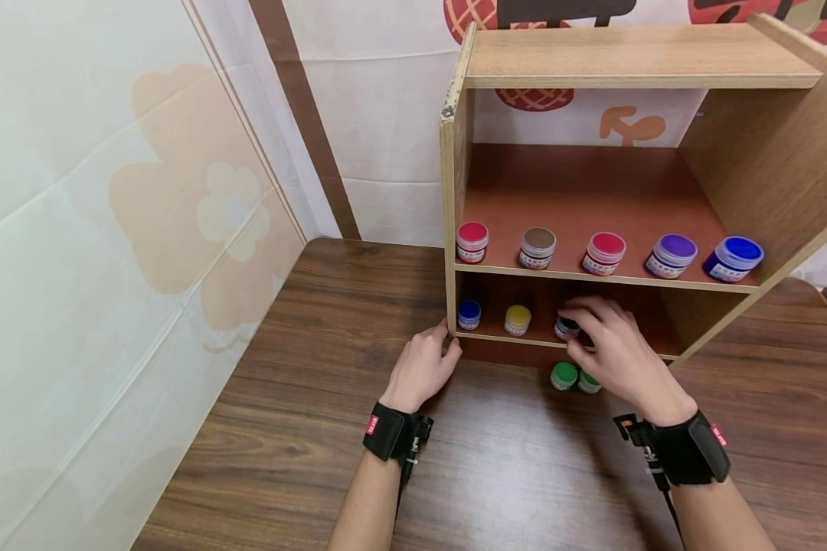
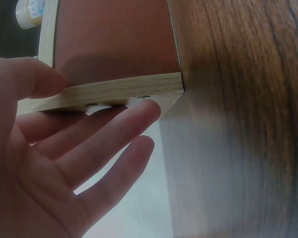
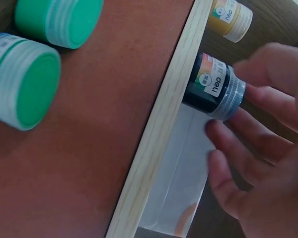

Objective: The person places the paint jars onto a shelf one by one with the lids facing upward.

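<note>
A small two-tier wooden shelf [image 1: 634,80] stands on the table. My left hand [image 1: 422,369] grips the bottom corner of its left side panel [image 2: 124,87], thumb on one face and fingers along the other. On the lower tier my right hand [image 1: 613,348] holds a black paint jar [image 3: 206,87] by its clear-rimmed lid, thumb and fingertips around it. The jar stands upright near the front edge. Left of it sit a yellow-lidded paint jar [image 1: 518,320] and a blue-lidded one [image 1: 469,314]. Two green-lidded jars [image 1: 563,375] stand on the table before the shelf, one partly behind my right hand.
Along the upper tier several paint jars form a row: red [image 1: 472,242], brown [image 1: 537,248], a second red [image 1: 603,253], purple [image 1: 671,255] and blue [image 1: 733,259]. The dark wood table [image 1: 303,428] extends to the left, beside a printed cloth wall [image 1: 83,252].
</note>
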Demonstrator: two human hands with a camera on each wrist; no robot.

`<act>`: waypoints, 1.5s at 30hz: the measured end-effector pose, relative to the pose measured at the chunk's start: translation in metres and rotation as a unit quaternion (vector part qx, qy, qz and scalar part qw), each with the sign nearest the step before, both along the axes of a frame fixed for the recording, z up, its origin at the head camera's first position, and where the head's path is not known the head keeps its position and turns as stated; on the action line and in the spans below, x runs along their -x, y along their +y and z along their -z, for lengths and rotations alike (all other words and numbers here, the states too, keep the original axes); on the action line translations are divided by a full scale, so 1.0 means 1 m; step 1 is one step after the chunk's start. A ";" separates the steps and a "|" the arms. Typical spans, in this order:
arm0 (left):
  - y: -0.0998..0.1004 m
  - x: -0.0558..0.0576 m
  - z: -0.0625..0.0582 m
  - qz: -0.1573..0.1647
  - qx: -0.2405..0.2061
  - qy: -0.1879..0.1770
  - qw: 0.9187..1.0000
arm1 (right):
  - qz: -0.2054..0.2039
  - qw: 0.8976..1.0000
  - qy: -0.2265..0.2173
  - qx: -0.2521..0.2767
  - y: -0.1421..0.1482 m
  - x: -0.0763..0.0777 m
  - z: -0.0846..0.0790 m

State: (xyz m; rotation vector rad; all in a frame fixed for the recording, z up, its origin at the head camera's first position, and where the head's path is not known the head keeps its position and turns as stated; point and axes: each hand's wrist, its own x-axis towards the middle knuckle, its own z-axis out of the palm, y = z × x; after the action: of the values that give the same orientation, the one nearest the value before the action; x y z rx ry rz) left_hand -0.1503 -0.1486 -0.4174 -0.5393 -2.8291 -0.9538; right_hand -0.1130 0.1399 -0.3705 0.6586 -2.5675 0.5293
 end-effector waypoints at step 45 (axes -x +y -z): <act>0.000 -0.001 -0.001 -0.001 -0.003 0.012 1.000 | -0.061 0.989 -0.036 -0.130 -0.017 -0.045 0.056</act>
State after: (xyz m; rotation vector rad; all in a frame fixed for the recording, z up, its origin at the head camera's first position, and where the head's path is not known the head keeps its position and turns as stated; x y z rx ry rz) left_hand -0.1493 -0.1485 -0.4162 -0.5444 -2.8046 -0.9483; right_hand -0.0683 0.1231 -0.4262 0.9052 -2.7026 0.2600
